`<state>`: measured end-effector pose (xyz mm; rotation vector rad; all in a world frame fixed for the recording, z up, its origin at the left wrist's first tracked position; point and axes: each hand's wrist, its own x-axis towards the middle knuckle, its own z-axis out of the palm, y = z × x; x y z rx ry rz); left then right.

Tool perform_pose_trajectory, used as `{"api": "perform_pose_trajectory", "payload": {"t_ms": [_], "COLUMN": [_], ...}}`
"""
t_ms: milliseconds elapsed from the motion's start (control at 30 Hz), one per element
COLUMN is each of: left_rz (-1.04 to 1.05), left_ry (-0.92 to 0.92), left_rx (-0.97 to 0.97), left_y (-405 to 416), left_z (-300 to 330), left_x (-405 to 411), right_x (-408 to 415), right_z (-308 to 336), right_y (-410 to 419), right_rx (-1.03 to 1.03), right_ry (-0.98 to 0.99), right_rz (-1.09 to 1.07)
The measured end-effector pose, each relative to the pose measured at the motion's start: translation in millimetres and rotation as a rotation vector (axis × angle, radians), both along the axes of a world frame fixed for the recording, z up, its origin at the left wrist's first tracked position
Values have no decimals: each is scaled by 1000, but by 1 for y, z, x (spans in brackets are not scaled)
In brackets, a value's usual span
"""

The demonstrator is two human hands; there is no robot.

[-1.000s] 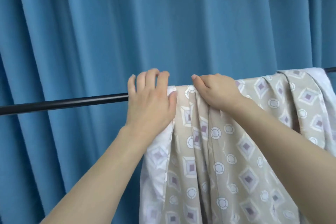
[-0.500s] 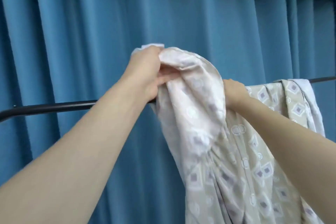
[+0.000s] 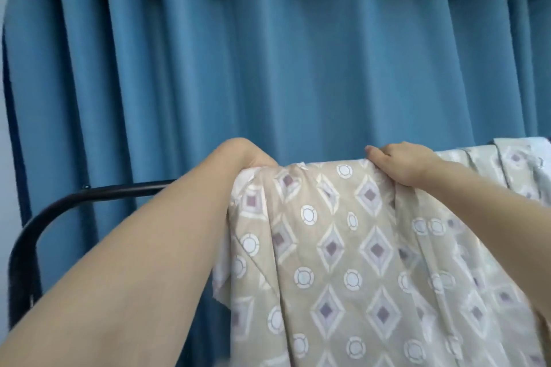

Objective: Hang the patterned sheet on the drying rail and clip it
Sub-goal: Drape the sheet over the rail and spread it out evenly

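Over the black drying rail (image 3: 119,191) the patterned sheet (image 3: 337,247) already hung, its beige cloth with diamonds and rings draped down the near side and filling the lower right of the view. The left hand (image 3: 253,158) was bent over the fold at the sheet's left end, its fingers tucked behind the cloth and out of sight, so I cannot tell whether they gripped it or merely pressed it down. The right hand (image 3: 408,165) lay on top of the fold further along, its fingers curled over the bunched cloth and holding it against the rail. Between the two hands the fabric sat fairly flat; to the right of the right hand it was gathered in pleats, which ran on to the frame's edge. By my judgement the hanging was largely done but the spreading was not, and the clipping had not begun, since no clip showed anywhere in view. As for room, a bare stretch of rail ran left of the left hand to the rounded corner (image 3: 32,226) where the tube turned downward, so the sheet could be drawn that way until the bend. Close behind the rail hung the blue curtain (image 3: 268,53), leaving little depth for fingers reaching over the back.
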<state>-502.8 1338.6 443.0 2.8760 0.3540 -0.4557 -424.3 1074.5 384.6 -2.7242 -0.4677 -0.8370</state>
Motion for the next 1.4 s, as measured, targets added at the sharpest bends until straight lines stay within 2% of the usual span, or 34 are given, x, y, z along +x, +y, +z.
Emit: {"api": "perform_pose_trajectory", "payload": {"t_ms": [67,133,200,233,300,367,400,433,467,533,567,633,667,767,800,867,933,967,1000,1033,1067,1100,1133,1167,1200,1233,1267,1300,1400], "left_rz": [32,16,-15,-10,18,58,64,74,90,129,134,98,94,182,185,184,163,183,224,269,312,301,265,275,290,305,292,271,240], "left_ry": [-56,-65,-153,-255,-658,-1132,-1256,-1288,-1246,-1026,-892,-693,-630,-592,-676,-985,-1286,-1431,-1559,-1612,-1529,-1310,-976,-610,-345,-238,-248,-335,-853], "left_rx": [19,82,117,142,190,176,179,203,263,333,296,170,8,-748,-943,-1200,-1267,-1170,-971,-666,-323,25,308,407,398,366,368,391,429], "left_y": [2,-1,-7,-10,-15,-18,-20,-20,-20,-22,-23,-21,-20,-14,-11,5,31,42,53,65,75,85,88,87,83,79,73,68,52], "left_z": [2,1,-1,-1,-4,-8,-15,-25,-41,-82,-105,-143,-153,-145,-127,-75,-7,21,41,51,54,49,37,23,11,4,3,5,9], "left_x": [-1,-4,-4,-7,-20,-45,-63,-82,-100,-127,-132,-123,-117,-126,-137,-148,-142,-134,-124,-111,-100,-89,-81,-79,-79,-80,-81,-83,-99], "right_x": [-3,-16,-38,-48,-54,-51,-48,-45,-43,-41,-41,-45,-46,-46,-43,-40,-40,-41,-42,-42,-42,-43,-42,-42,-42,-41,-40,-38,-37], "right_z": [1,-3,-10,-12,-14,-11,-9,-9,-10,-12,-12,-10,-9,-8,-9,-10,-10,-9,-8,-9,-9,-9,-9,-10,-10,-11,-11,-10,-11], "right_y": [8,29,57,71,88,92,93,93,94,97,99,104,107,108,107,104,102,101,100,99,99,101,102,103,105,106,106,104,98], "right_rx": [26,103,108,55,-72,-75,-59,-48,-39,-14,-3,9,10,1,0,-1,0,-1,-2,-1,0,-6,-15,-18,-16,-12,-7,0,22], "right_ry": [-129,-288,-308,-322,-387,-380,-362,-365,-383,-407,-408,-390,-378,-357,-357,-358,-366,-362,-355,-348,-343,-340,-336,-332,-330,-331,-337,-338,-337], "right_rz": [123,336,454,452,356,263,235,214,197,159,141,119,113,100,95,88,91,91,91,88,85,83,80,78,77,78,77,69,67]}}
